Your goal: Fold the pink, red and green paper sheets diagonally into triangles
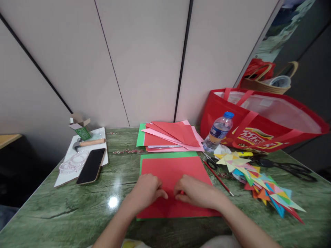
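The green marbled desk (pixel 64 206) fills the lower half of what I can see, its near edge cut off by the frame. At its far right slumps a big red tote bag (pixel 271 127); what is inside it is hard to make out. In the middle of the desk, close to the person, a red sheet (pixel 176 168) lies flat on a green sheet (pixel 168 155), which shows only as a strip along the far edge and the left side.

Both hands rest on the red sheet's near half. The left hand (pixel 144 193) and right hand (pixel 198 193) are knuckles up, fingers bent and narrow, with the tips almost meeting. The hands hide whether they pinch a fold or only press down.

Behind the sheets sits a fanned stack of red and pink paper (pixel 173 137). To the right lies a heap of folded coloured pieces (pixel 263 186), partly covering the black scissors (pixel 289 168) beside the bag. A water bottle (pixel 218 132) leans against the bag. At far left a white tray (pixel 98 132) carries a phone (pixel 91 166) face down, a hammer (pixel 88 143) and a string of beads (pixel 73 162).
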### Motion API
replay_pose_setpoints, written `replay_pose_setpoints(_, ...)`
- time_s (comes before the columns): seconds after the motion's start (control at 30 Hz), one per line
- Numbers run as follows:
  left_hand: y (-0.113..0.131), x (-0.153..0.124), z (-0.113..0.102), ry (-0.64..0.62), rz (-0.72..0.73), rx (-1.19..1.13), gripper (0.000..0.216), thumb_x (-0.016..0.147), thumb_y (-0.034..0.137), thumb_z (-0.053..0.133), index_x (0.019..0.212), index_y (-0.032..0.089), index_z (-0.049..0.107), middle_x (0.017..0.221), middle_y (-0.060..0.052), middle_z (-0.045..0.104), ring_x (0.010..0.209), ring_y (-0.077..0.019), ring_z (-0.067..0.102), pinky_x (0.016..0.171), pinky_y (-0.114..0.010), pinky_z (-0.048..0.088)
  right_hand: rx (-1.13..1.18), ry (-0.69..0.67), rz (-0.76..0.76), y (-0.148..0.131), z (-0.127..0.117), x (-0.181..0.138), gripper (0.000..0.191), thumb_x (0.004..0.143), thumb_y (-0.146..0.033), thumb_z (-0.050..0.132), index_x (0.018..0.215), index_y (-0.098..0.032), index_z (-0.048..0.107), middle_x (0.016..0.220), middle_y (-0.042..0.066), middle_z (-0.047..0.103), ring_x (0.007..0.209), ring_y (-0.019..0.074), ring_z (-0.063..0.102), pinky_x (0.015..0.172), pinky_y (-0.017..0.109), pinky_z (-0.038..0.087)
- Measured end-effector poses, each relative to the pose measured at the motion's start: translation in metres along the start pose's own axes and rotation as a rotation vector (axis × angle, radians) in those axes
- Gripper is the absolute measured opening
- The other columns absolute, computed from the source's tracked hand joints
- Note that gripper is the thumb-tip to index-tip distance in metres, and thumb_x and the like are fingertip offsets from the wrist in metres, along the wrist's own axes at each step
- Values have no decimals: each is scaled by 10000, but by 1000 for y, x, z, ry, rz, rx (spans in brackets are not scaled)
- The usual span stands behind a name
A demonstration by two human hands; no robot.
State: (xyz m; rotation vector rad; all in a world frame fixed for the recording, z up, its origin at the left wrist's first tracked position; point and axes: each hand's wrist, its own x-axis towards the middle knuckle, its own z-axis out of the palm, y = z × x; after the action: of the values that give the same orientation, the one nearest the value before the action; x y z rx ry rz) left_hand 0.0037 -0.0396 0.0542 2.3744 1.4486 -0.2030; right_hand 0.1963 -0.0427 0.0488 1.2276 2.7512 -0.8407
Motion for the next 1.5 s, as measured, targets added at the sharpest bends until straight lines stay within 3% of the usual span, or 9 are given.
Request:
replay_pose_setpoints(0.33, -20, 0, -7, 103, -69, 13, 125, 791, 248, 590, 691, 198, 645, 659, -20, 665, 677, -182, 609, 535, -252, 260, -17, -11, 84, 9, -7, -10, 125, 734, -172, 599, 820, -168, 689, 806, 64, 685, 754, 179, 580, 577, 236, 300)
replay_pose_setpoints(0.5, -22, 5, 1, 155, -7, -209, 62, 771, 212, 595, 799, 206, 650, 759, 2, 695, 727, -164, 622, 599, -230, 359, 319, 117, 18, 9, 5, 11, 220, 817, -363, 570, 824, -165, 667, 773, 31, 684, 671, 145, 565, 583, 231, 345)
replay_pose_setpoints(0.6, -25, 11, 12, 234, -18, -285, 298, 767, 219, 614, 1065, 212, 607, 828, -8, 703, 766, -180, 637, 670, -258, 428, 485, 276, 55, 17, 21, 30, 191, 814, -305, 536, 734, -153, 619, 688, 12, 632, 609, 120, 512, 561, 230, 341)
replay_pose_setpoints(0.7, -29, 18, 23, 373, 6, -326, 514, 763, 211, 635, 1254, 219, 483, 946, -37, 693, 867, -200, 646, 764, -310, 475, 697, 300, 69, 31, 33, 41, 147, 747, -292, 578, 684, -170, 523, 587, -45, 507, 558, 95, 441, 545, 223, 332)
replay_pose_setpoints(0.83, -38, 27, 34, 647, 50, -294, 490, 804, 236, 602, 1271, 214, 456, 1200, -114, 598, 1105, -245, 563, 909, -404, 459, 1070, 268, 221, 47, 38, 43, 295, 637, -348, 658, 792, -207, 448, 566, -98, 369, 507, 77, 372, 461, 200, 304)
replay_pose_setpoints(1.0, -46, 34, 38, 669, -5, -167, 384, 860, 210, 516, 1241, 181, 481, 1154, -125, 608, 1075, -255, 568, 889, -432, 479, 1324, 362, 366, 59, 39, 45, 568, 525, -293, 732, 1011, -231, 444, 670, -86, 408, 549, 85, 458, 432, 181, 329)
replay_pose_setpoints(1.1, -49, 39, 44, 591, 58, -96, 331, 858, 141, 489, 1183, 187, 537, 1171, -122, 606, 1109, -242, 560, 911, -422, 481, 1275, 435, 372, 70, 42, 48, 654, 545, -267, 709, 1142, -257, 443, 734, -70, 451, 542, 77, 480, 441, 184, 339)
replay_pose_setpoints(1.27, -55, 49, 62, 444, 142, 34, 368, 853, 81, 465, 1196, 174, 559, 1340, -161, 503, 1283, -281, 419, 1027, -496, 377, 857, 585, 292, 97, 51, 55, 242, 645, -297, 608, 851, -172, 634, 793, 32, 610, 685, 148, 579, 626, 279, 461)
replay_pose_setpoints(1.5, -58, 57, 72, 428, 106, 53, 589, 819, 6, 458, 1344, 269, 422, 1483, -151, 296, 1380, -317, 183, 1050, -533, 321, 422, 643, 284, 120, 56, 55, 218, 783, -301, 495, 836, -178, 666, 793, 74, 691, 713, 193, 619, 667, 303, 470)
